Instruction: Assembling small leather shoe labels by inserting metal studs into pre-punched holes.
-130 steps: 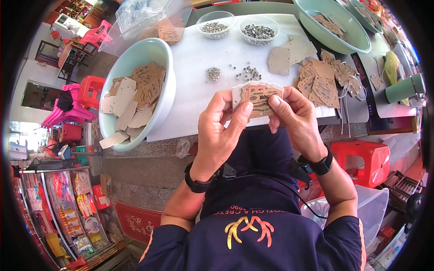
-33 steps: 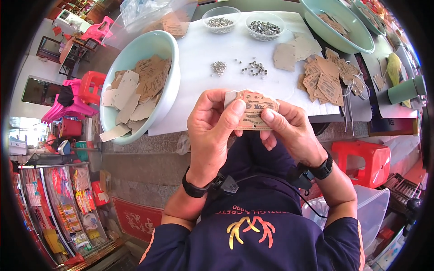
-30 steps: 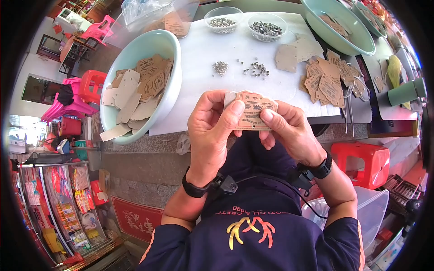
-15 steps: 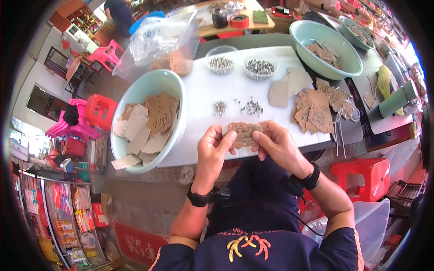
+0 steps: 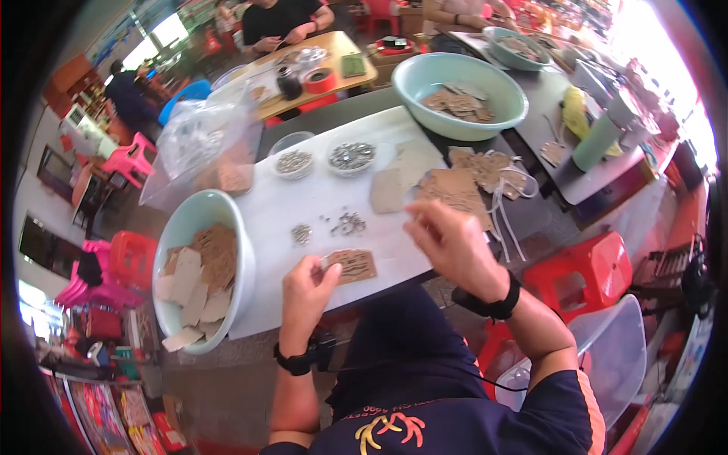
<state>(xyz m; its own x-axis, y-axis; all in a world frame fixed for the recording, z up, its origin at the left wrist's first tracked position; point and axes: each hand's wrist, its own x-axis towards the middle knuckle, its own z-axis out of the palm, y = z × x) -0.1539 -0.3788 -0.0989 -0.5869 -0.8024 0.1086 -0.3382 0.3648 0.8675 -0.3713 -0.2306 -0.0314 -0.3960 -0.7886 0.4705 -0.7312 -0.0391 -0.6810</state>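
Observation:
My left hand (image 5: 308, 290) pinches the left end of a flat brown cut-out piece (image 5: 353, 266) with a shaped edge and dark markings, just over the near part of the white tabletop (image 5: 269, 262). My right hand (image 5: 462, 246) hangs free of it to the right, fingers loosely bent and apart, with nothing visible in them. Its fingertips are close to a pile of similar brown pieces (image 5: 455, 189), which it partly covers. Beyond the left hand lie a small heap of silvery bits (image 5: 302, 233) and a looser scatter of small metal parts (image 5: 349, 223).
A green basin (image 5: 244, 280) of brown and grey pieces stands at left, another basin (image 5: 514, 114) at far right. Two clear tubs of metal parts (image 5: 352, 157) sit at the back. White cords (image 5: 509, 227) hang off the right edge. A person (image 5: 280, 23) sits across.
My right hand has let go of the brown piece and moved right toward the pile. The left hand keeps hold of it. The view has swung to the right.

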